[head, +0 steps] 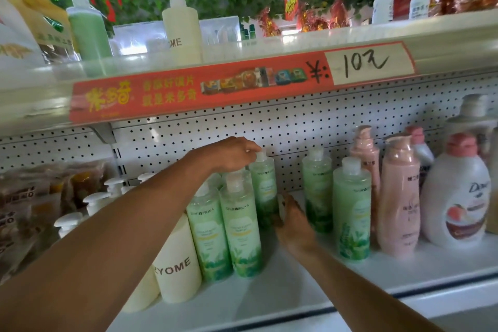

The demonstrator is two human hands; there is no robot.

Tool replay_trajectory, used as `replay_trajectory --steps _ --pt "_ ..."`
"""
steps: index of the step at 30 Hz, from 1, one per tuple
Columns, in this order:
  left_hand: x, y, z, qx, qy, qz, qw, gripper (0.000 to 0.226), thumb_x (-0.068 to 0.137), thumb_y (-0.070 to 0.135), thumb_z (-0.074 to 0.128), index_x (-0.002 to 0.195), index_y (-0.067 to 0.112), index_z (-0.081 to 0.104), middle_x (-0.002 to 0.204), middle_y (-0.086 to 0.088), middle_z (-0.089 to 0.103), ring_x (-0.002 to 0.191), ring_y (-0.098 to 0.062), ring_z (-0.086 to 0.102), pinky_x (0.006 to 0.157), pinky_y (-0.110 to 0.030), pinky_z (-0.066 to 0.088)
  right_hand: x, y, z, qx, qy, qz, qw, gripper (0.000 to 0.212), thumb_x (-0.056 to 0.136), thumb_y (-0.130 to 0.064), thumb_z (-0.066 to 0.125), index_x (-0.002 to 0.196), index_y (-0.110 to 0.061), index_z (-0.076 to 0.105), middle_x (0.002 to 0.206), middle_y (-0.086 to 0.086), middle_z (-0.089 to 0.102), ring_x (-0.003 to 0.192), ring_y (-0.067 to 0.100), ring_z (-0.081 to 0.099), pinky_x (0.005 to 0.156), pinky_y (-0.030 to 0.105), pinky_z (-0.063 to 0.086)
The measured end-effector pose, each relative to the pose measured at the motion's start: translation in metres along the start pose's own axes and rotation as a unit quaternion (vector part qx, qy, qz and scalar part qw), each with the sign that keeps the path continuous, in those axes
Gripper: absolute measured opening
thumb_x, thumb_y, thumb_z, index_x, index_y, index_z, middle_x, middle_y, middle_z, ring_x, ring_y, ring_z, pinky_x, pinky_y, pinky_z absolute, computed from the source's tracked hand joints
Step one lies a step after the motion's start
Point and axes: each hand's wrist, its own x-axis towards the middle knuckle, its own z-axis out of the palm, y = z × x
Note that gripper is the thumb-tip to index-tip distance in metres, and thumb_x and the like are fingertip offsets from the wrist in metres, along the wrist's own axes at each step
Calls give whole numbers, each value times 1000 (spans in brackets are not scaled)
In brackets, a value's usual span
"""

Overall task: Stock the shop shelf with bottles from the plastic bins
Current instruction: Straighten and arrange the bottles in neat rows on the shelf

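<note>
A green bottle (263, 186) with a white cap stands upright on the white shelf (291, 286), against the pegboard back. My left hand (231, 155) reaches over the front bottles and pinches its cap. My right hand (292, 219) holds the lower part of the same bottle from the right side. Two like green bottles (231, 229) stand in front of it at the left. Two more green bottles (350, 210) stand to the right, with a gap between the groups. No plastic bin is in view.
Cream pump bottles (176, 264) stand at the left, beyond them brown packets (32, 197). Pink bottles (398, 202) and a white Dove jug (458, 202) fill the right. The upper shelf (242, 81) with its red price strip hangs close above my left hand.
</note>
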Motion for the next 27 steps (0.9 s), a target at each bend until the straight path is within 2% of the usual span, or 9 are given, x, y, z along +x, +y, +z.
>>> replay_trajectory --steps 3,6,10,13,16,19,21,24,27 --pt "-2 13 4 0 36 43 998 44 101 31 44 145 26 41 154 0 33 133 -20 42 103 -28 33 -21 2 -15 -24 22 -27 999 55 97 -14 52 148 -12 30 144 7 46 128 21 48 101 27 40" --pt "-6 37 14 -40 74 112 990 41 100 29 49 140 26 46 152 1 38 134 -18 41 108 -32 35 -45 5 -28 -20 76 -79 994 49 96 -16 51 144 -16 39 143 1 46 123 19 52 99 29 45" --pt "-10 72 34 -70 83 176 978 39 99 25 52 137 27 50 147 3 44 134 -14 41 109 -30 34 -74 11 -52 -22 239 -160 957 34 88 -10 63 121 -20 57 117 -3 55 101 17 59 78 27 51" --pt "-11 88 48 -87 82 195 973 41 99 18 48 139 27 47 148 2 43 135 -14 40 110 -31 34 -86 21 -70 3 342 -185 921 48 84 -5 66 125 -20 46 124 -2 46 113 22 52 89 33 49" --pt "-13 100 61 -116 73 220 966 45 98 13 49 139 30 47 146 2 45 131 -13 45 107 -34 40 -91 33 -80 36 321 -146 935 65 87 -3 61 142 -19 31 148 3 27 142 26 28 108 39 37" --pt "-15 108 69 -147 60 197 967 46 96 15 53 138 33 47 140 1 51 123 -13 51 105 -36 43 -91 41 -85 42 229 -106 967 79 89 -2 57 152 -13 12 157 4 16 145 22 21 108 32 34" --pt "-16 110 70 -171 60 182 966 44 95 16 56 135 32 49 131 1 56 114 -13 56 101 -35 47 -88 44 -87 18 187 -69 980 82 90 -6 56 154 -10 4 160 6 15 145 23 21 110 37 36" --pt "-23 109 67 -184 78 177 964 36 93 17 61 127 27 55 113 7 60 100 -13 62 92 -35 52 -80 45 -90 -27 182 -45 982 80 89 -12 60 153 -7 12 155 9 29 140 26 33 107 41 40" --pt "-27 101 62 -175 91 171 965 28 92 19 63 119 26 59 111 5 62 92 -15 66 89 -39 53 -73 42 -91 -33 181 -48 982 62 83 -17 68 137 -12 37 129 7 55 118 26 53 91 38 50"
